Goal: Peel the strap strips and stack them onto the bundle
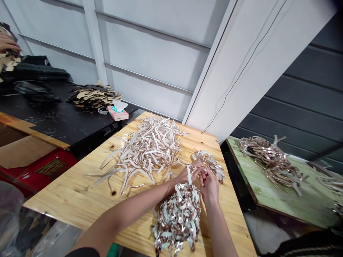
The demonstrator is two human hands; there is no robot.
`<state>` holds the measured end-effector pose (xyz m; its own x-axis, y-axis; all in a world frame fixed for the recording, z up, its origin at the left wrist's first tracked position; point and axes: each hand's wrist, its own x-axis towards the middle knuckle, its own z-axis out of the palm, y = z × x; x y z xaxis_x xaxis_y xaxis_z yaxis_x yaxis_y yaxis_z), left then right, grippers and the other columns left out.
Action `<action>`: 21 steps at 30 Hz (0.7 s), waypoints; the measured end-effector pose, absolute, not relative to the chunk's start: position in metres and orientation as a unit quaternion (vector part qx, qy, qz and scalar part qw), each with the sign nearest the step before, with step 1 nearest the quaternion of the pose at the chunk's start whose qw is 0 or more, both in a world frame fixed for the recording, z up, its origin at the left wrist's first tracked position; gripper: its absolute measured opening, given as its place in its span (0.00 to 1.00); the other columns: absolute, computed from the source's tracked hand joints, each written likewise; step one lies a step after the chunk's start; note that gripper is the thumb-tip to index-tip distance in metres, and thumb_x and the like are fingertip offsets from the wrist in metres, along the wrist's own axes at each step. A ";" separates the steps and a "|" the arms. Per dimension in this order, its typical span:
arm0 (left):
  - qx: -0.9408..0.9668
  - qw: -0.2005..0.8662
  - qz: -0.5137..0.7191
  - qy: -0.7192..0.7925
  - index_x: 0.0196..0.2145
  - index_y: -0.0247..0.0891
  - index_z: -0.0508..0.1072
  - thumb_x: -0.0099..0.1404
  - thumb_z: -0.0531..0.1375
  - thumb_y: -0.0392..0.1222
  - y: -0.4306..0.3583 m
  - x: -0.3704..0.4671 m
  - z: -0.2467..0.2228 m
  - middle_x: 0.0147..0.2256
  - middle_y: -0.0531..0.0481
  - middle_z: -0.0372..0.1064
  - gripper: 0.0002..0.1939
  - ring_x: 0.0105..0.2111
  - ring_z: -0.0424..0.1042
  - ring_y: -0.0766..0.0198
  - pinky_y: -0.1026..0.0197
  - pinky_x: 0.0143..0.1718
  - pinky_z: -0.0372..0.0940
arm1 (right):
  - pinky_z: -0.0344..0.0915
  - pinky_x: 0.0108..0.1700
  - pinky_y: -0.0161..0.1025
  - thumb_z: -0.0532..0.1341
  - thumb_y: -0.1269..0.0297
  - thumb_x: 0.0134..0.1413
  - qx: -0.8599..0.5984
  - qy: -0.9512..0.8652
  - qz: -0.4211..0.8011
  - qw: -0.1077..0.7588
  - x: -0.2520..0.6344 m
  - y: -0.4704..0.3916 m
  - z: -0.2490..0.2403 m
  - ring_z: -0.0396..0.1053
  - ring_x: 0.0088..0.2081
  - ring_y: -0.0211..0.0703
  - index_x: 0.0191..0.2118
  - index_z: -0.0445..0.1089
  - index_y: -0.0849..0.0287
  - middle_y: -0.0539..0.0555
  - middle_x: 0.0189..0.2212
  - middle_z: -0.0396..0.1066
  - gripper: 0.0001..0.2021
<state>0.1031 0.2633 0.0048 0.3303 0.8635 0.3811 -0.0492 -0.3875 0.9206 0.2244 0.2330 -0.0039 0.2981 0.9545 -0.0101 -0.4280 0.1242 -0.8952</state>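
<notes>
My left hand [193, 172] and my right hand [209, 184] meet over the wooden table, fingertips pinched together on a thin white and rose-gold strip [189, 175]. The exact grip is partly hidden by the fingers. Just below them, between my forearms, lies a thick mass of looped or knotted shiny strips [178, 217], pale on one face and metallic on the other. Close behind my hands is a smaller bunch of similar strips [207, 159]. A large loose heap of long curved strips [152, 142] spreads to the left.
The wooden table [88, 200] stands beside a black table [75, 121] holding dark and tan cut pieces [96, 95] and a tissue box [118, 113]. Another person's hand [8, 43] is at far left. On the right, a green table [284, 207] bears more strips [270, 160].
</notes>
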 end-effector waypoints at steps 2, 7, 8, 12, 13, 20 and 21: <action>0.702 0.444 0.487 0.270 0.42 0.40 0.77 0.75 0.51 0.40 0.266 0.103 0.002 0.48 0.43 0.76 0.14 0.50 0.74 0.58 0.57 0.58 0.65 | 0.46 0.13 0.28 0.70 0.54 0.53 -0.416 -0.317 0.541 0.658 0.228 0.236 -0.003 0.49 0.16 0.30 0.24 0.62 0.56 0.42 0.17 0.54 0.18; 0.748 0.424 0.460 0.222 0.39 0.40 0.78 0.71 0.55 0.40 0.268 0.097 0.017 0.49 0.42 0.77 0.11 0.52 0.74 0.55 0.55 0.59 0.66 | 0.41 0.12 0.26 0.68 0.54 0.53 -0.422 -0.345 0.573 0.611 0.236 0.241 -0.006 0.41 0.14 0.29 0.23 0.56 0.55 0.39 0.16 0.46 0.21; 0.755 0.423 0.453 0.215 0.37 0.40 0.78 0.71 0.56 0.42 0.269 0.094 0.023 0.48 0.43 0.78 0.10 0.51 0.75 0.55 0.55 0.58 0.66 | 0.41 0.12 0.27 0.68 0.50 0.54 -0.430 -0.353 0.571 0.604 0.234 0.241 -0.007 0.42 0.14 0.30 0.23 0.56 0.54 0.40 0.15 0.47 0.23; 0.757 0.427 0.428 0.246 0.26 0.37 0.75 0.73 0.56 0.51 0.283 0.077 0.048 0.31 0.46 0.76 0.21 0.34 0.76 0.59 0.57 0.43 0.70 | 0.51 0.16 0.32 0.67 0.41 0.54 -0.469 -0.410 0.530 0.575 0.220 0.233 -0.012 0.53 0.17 0.34 0.23 0.60 0.55 0.44 0.17 0.57 0.25; 0.749 0.424 0.437 0.261 0.25 0.37 0.74 0.73 0.56 0.53 0.289 0.070 0.054 0.28 0.47 0.75 0.24 0.29 0.74 0.61 0.58 0.38 0.69 | 0.53 0.18 0.33 0.69 0.41 0.51 -0.478 -0.430 0.514 0.568 0.216 0.230 -0.012 0.55 0.18 0.35 0.22 0.61 0.55 0.45 0.17 0.59 0.25; 0.430 0.507 0.698 0.268 0.30 0.34 0.75 0.70 0.58 0.62 0.326 0.025 0.087 0.23 0.53 0.66 0.26 0.21 0.66 0.70 0.65 0.27 0.62 | 0.61 0.28 0.40 0.71 0.38 0.46 -0.507 -0.527 0.424 0.534 0.218 0.217 0.002 0.62 0.24 0.44 0.17 0.66 0.55 0.50 0.17 0.65 0.27; 0.387 0.531 0.704 0.270 0.32 0.33 0.76 0.70 0.59 0.62 0.328 0.021 0.090 0.23 0.54 0.65 0.26 0.21 0.65 0.71 0.66 0.27 0.62 | 0.65 0.34 0.43 0.68 0.38 0.50 -0.497 -0.560 0.404 0.525 0.223 0.215 0.007 0.68 0.29 0.49 0.21 0.72 0.55 0.54 0.22 0.72 0.25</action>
